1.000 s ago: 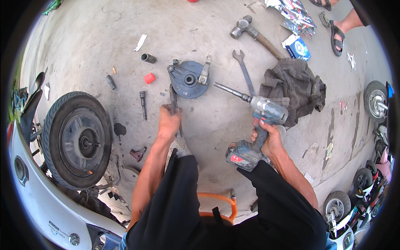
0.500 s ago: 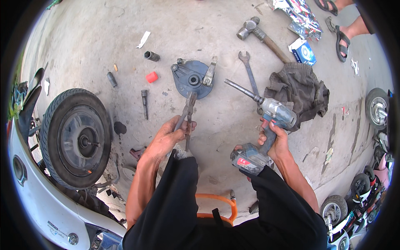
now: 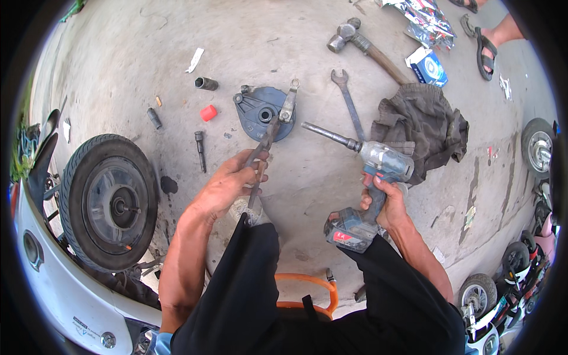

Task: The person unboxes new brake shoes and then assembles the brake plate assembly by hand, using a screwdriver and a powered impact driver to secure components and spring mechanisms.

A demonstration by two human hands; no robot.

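Observation:
My left hand (image 3: 239, 174) is closed round the handles of dark pliers (image 3: 261, 149), whose jaws point away from me. Their tip overlaps the lower edge of a grey brake plate (image 3: 251, 112) on the ground; whether they touch, I cannot tell. A metal lever arm (image 3: 289, 102) sits on the plate's right side. My right hand (image 3: 387, 198) grips a cordless impact wrench (image 3: 384, 161) by its handle. A long socket shaft (image 3: 327, 134) extends from it to the left, clear of the plate. The wrench's battery (image 3: 350, 229) is by my right knee.
A wheel with tyre (image 3: 109, 201) lies left beside a white scooter body (image 3: 65, 284). Sockets (image 3: 206, 83), a red cap (image 3: 208, 113), an open-ended spanner (image 3: 349, 103), a hammer (image 3: 378, 56) and a dark cloth (image 3: 420, 127) lie on the concrete. Another person's sandalled foot (image 3: 488, 53) is far right.
My left hand has moved slightly away from me, bringing the pliers' tip further over the brake plate. The impact wrench has shifted a little left in view. The whole view has shifted slightly.

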